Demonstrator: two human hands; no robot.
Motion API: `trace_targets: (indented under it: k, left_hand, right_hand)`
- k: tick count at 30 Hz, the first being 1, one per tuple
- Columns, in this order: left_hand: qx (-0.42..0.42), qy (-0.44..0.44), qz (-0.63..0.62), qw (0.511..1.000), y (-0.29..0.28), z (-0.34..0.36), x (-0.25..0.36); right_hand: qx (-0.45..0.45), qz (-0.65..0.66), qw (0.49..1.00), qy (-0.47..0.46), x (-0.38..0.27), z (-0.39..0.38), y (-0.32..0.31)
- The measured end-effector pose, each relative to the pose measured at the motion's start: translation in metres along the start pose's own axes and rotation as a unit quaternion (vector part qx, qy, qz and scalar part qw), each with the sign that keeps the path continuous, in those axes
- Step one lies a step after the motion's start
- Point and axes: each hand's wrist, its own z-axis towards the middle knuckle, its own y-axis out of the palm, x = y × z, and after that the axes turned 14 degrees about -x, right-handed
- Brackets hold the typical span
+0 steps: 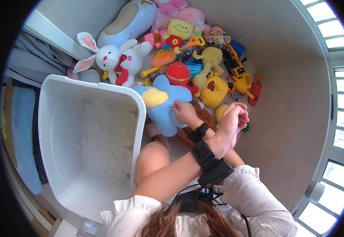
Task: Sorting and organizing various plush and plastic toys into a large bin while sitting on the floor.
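My left hand (233, 124) reaches across to the right, over my right forearm, with its fingers curled and nothing visible in them; it is beside a round yellow toy (221, 111). My right hand (184, 112), crossed under to the left, is closed on the blue flower-shaped plush (168, 118) with a yellow centre, beside the bin. A brown furry toy (202, 110) lies partly hidden behind my wrists. Just past the flower are a red round plush (177, 73) and a yellow plush (211, 91).
A white plastic bin (81, 142) stands at the left. A white plush rabbit (113, 59), a white oblong plastic item (124, 23) and a pile of mixed toys (193, 51) lie along the back, with a yellow toy excavator (241, 81) at right. A beige wall (294, 118) curves along the right.
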Motion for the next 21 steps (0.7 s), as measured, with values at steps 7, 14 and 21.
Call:
trace_targets:
  k: [7, 14, 21]
  left_hand:
    - [-0.029, 0.017, 0.031, 0.999, 0.007, -0.005, 0.004]
    - [-0.098, 0.015, 0.078, 0.992, 0.019, -0.008, 0.015]
    - [-0.304, -0.054, 0.326, 0.893, 0.029, -0.022, 0.017]
  right_hand:
    - [0.095, 0.038, 0.993, 0.056, 0.016, -0.13, -0.119]
    - [0.342, 0.156, 0.918, 0.127, -0.023, -0.277, -0.171]
    - [0.595, 0.154, 0.784, -0.09, -0.091, -0.401, -0.192]
